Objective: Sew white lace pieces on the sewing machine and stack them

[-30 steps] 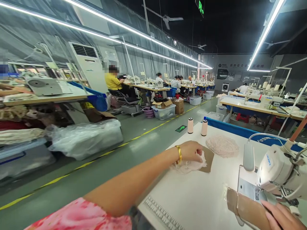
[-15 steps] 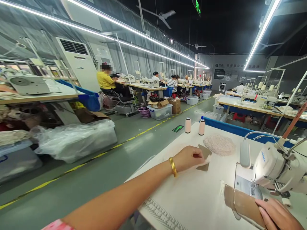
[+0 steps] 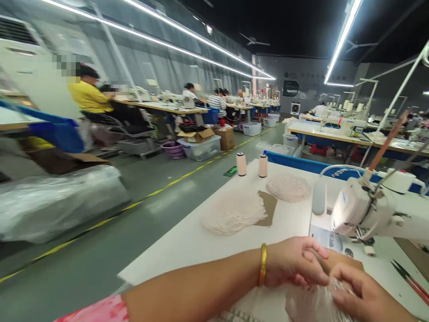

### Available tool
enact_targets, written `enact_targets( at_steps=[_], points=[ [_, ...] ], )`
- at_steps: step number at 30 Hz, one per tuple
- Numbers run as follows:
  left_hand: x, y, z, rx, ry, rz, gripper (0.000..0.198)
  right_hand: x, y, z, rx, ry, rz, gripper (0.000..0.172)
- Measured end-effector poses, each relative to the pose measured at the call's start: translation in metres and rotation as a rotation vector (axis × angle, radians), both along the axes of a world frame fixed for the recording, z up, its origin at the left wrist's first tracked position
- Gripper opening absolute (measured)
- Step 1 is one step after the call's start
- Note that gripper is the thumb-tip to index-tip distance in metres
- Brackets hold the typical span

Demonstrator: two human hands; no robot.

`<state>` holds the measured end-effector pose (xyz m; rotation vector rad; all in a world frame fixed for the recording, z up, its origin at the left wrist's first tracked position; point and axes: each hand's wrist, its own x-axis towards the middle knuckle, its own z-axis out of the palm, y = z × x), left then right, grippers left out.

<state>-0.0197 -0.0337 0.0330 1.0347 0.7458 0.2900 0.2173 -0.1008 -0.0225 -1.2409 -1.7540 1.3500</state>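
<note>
At the near edge of the table [image 3: 187,259], the two hands have come together around a lace piece [image 3: 310,304]. The right hand [image 3: 365,288], which half a second ago lay on the brown card [image 3: 348,260] by the needle, now pinches the gathered lace between thumb and fingers. The left hand [image 3: 298,264] has left the lace pile beyond and is beside the right, fingers bent and index lifted; whether it grips the lace, I cannot tell. The card lies partly hidden behind the hands. Red-handled snips [image 3: 414,285] now show to their right.

Farther on, the sewing machine [image 3: 351,210] stands just past the hands. The lace pile [image 3: 231,212], earlier partly covered by the left hand, is in plain sight, overlapping a second card [image 3: 269,208]. Beyond are another lace pile [image 3: 288,187] and two thread spools [image 3: 241,164], both upright.
</note>
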Motion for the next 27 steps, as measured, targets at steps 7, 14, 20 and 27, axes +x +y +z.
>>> enact_targets(
  at_steps=[7,14,20,27],
  points=[
    [0.023,0.027,0.009,0.557,0.165,-0.222,0.044,-0.013,0.005,0.04,-0.048,0.033,-0.238,0.028],
    [0.033,0.027,-0.007,0.719,0.25,-0.15,0.032,-0.011,-0.002,0.035,0.229,-0.255,-0.357,0.017],
    [0.025,0.021,-0.011,0.985,0.256,-0.049,0.024,-0.014,-0.006,0.038,0.356,-0.298,-0.328,0.014],
    [0.026,0.013,-0.024,1.272,0.122,-0.012,0.023,-0.016,-0.008,0.036,0.372,-0.226,-0.316,0.014]
  ],
)
